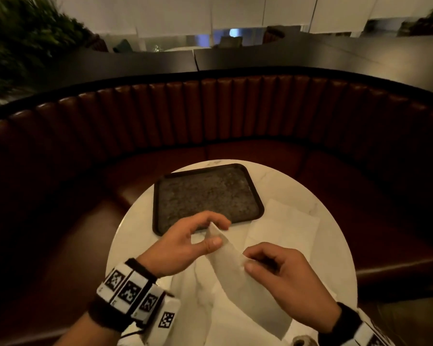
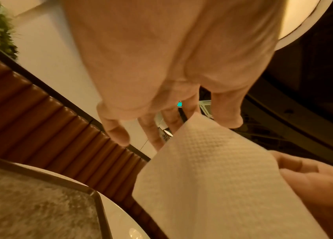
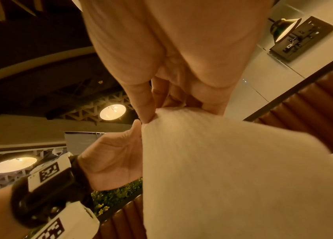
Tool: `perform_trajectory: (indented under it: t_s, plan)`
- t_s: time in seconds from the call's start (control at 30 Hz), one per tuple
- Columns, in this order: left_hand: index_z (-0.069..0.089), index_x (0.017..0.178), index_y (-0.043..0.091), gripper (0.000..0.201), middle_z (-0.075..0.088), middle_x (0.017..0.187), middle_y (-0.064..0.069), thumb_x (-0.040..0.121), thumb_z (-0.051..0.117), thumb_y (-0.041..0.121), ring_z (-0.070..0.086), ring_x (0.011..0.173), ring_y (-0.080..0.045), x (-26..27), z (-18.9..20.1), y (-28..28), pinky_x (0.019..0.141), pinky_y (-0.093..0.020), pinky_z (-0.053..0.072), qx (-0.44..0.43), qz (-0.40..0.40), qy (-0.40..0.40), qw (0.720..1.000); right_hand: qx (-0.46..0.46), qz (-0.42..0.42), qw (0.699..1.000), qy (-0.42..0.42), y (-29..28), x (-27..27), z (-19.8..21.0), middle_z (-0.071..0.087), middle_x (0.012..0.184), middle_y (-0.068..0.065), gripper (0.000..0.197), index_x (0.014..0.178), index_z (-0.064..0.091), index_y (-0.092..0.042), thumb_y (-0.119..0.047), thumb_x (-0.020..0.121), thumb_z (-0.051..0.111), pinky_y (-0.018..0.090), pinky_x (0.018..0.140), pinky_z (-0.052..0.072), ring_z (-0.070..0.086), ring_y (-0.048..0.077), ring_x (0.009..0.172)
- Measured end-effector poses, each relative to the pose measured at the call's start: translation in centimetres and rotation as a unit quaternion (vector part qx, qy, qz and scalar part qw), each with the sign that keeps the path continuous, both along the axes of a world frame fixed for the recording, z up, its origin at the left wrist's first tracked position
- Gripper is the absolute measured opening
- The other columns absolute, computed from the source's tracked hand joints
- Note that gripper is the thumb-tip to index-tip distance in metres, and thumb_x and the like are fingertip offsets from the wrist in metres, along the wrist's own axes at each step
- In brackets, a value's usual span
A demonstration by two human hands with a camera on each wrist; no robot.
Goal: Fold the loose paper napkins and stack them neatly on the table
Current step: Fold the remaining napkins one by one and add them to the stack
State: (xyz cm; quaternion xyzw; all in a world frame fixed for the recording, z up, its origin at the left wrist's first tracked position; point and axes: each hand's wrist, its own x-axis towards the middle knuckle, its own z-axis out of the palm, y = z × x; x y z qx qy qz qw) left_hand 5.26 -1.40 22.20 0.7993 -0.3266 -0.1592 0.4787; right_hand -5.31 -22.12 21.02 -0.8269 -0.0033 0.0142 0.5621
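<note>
A white paper napkin (image 1: 245, 283) hangs in the air above the round white table (image 1: 130, 228), held by both hands. My left hand (image 1: 217, 233) pinches its upper corner between thumb and forefinger. My right hand (image 1: 246, 258) pinches the edge a little lower and to the right. The sheet droops from there toward me. Its embossed surface (image 2: 212, 177) fills the left wrist view below the left hand's fingers (image 2: 118, 135). The right wrist view shows the right hand's fingertips (image 3: 147, 116) gripping the napkin (image 3: 222, 169). More loose napkins (image 1: 285, 228) lie flat on the table, right of the tray.
A dark rectangular tray (image 1: 205, 196) with nothing on it sits at the far side of the table. A curved brown leather booth seat (image 1: 210, 116) wraps around the table. A small round object (image 1: 301, 342) shows at the bottom edge.
</note>
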Motion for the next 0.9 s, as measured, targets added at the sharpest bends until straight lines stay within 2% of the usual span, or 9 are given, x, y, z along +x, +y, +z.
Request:
perform_trajectory:
  t_s: [0.07, 0.13, 0.23, 0.37, 0.47, 0.53, 0.63, 0.8, 0.9]
  plan:
    - [0.069, 0.096, 0.024, 0.008, 0.069, 0.097, 0.007, 0.089, 0.066, 0.021, 0.064, 0.094, -0.009, -0.1, -0.3, 0.0, 0.086, -0.031, 0.049, -0.022, 0.015, 0.012, 1.0, 0.0, 0.0, 1.0, 0.01, -0.3, -0.2, 0.0, 0.073, 0.088, -0.008, 0.013, 0.088, 0.073, -0.025, -0.016, 0.087, 0.065, 0.027, 0.082, 0.053, 0.067, 0.006, 0.085]
    - [0.07, 0.09, 0.021, 0.004, 0.07, 0.089, 0.003, 0.088, 0.066, 0.022, 0.064, 0.085, -0.015, -0.6, -0.5, -0.2, 0.079, -0.031, 0.051, -0.047, 0.036, 0.013, 0.998, -0.011, 0.004, 1.0, 0.022, -0.6, -0.3, 0.0, 0.073, 0.09, -0.011, 0.013, 0.09, 0.072, -0.028, -0.018, 0.088, 0.064, 0.028, 0.084, 0.053, 0.067, 0.005, 0.087]
    - [0.07, 0.09, 0.024, 0.007, 0.069, 0.086, 0.008, 0.091, 0.063, 0.025, 0.064, 0.083, -0.008, -1.6, -0.1, -0.9, 0.075, -0.025, 0.051, -0.017, 0.024, -0.071, 0.997, -0.052, -0.002, 0.999, -0.003, -0.4, 0.3, 0.3, 0.07, 0.091, -0.018, 0.015, 0.1, 0.069, -0.035, -0.03, 0.086, 0.066, 0.022, 0.078, 0.053, 0.065, 0.003, 0.085]
    - [0.067, 0.091, 0.027, 0.015, 0.066, 0.083, 0.012, 0.097, 0.053, 0.03, 0.064, 0.083, -0.008, -2.5, 1.2, -1.7, 0.07, -0.024, 0.051, 0.02, -0.005, -0.158, 0.987, -0.109, 0.032, 0.989, -0.099, 1.1, 2.0, 1.0, 0.073, 0.088, -0.017, 0.017, 0.102, 0.072, -0.031, -0.036, 0.089, 0.062, 0.012, 0.068, 0.047, 0.065, 0.002, 0.08]
    - [0.066, 0.088, 0.025, 0.019, 0.064, 0.08, 0.014, 0.095, 0.051, 0.034, 0.062, 0.079, -0.005, -2.0, 1.6, -1.2, 0.067, -0.018, 0.047, 0.011, 0.061, -0.194, 0.979, -0.1, 0.007, 0.989, -0.108, 1.7, 2.1, 0.4, 0.074, 0.08, -0.013, 0.016, 0.093, 0.075, -0.026, -0.033, 0.09, 0.061, 0.023, 0.066, 0.05, 0.066, 0.005, 0.073]
    - [0.066, 0.085, 0.023, 0.017, 0.064, 0.076, 0.014, 0.094, 0.053, 0.031, 0.06, 0.075, -0.004, -1.5, 1.3, -0.2, 0.064, -0.012, 0.042, -0.007, 0.133, -0.199, 0.971, -0.072, -0.019, 0.995, -0.071, 1.3, 1.3, -0.6, 0.074, 0.08, -0.018, 0.014, 0.091, 0.076, -0.026, -0.03, 0.089, 0.063, 0.022, 0.07, 0.051, 0.067, 0.0, 0.074]
    - [0.066, 0.083, 0.024, 0.018, 0.064, 0.075, 0.011, 0.095, 0.056, 0.031, 0.06, 0.075, -0.008, -0.9, -0.2, 1.7, 0.062, -0.012, 0.041, -0.028, 0.24, -0.169, 0.955, -0.024, -0.017, 0.999, 0.023, 0.0, -0.3, -2.5, 0.075, 0.081, -0.016, 0.014, 0.088, 0.077, -0.027, -0.026, 0.089, 0.064, 0.026, 0.077, 0.053, 0.067, -0.001, 0.077]
    - [0.065, 0.078, 0.021, 0.021, 0.066, 0.075, 0.006, 0.091, 0.057, 0.036, 0.06, 0.072, -0.005, -2.5, -6.6, 5.3, 0.066, -0.025, 0.047, -0.055, 0.358, -0.045, 0.931, 0.007, -0.023, 0.995, 0.097, -0.6, 0.0, -4.6, 0.071, 0.066, 0.005, 0.021, 0.078, 0.077, -0.022, -0.011, 0.088, 0.064, 0.021, 0.063, 0.051, 0.062, 0.004, 0.058]
    - [0.064, 0.07, 0.015, 0.021, 0.065, 0.07, 0.004, 0.09, 0.064, 0.01, 0.054, 0.067, 0.002, -6.4, -10.6, 7.5, 0.063, -0.015, 0.044, -0.1, 0.445, 0.048, 0.889, 0.004, -0.008, 0.993, 0.117, 0.8, 2.7, -5.6, 0.073, 0.073, 0.006, 0.017, 0.077, 0.076, -0.015, -0.009, 0.088, 0.063, 0.028, 0.063, 0.054, 0.064, 0.009, 0.061]
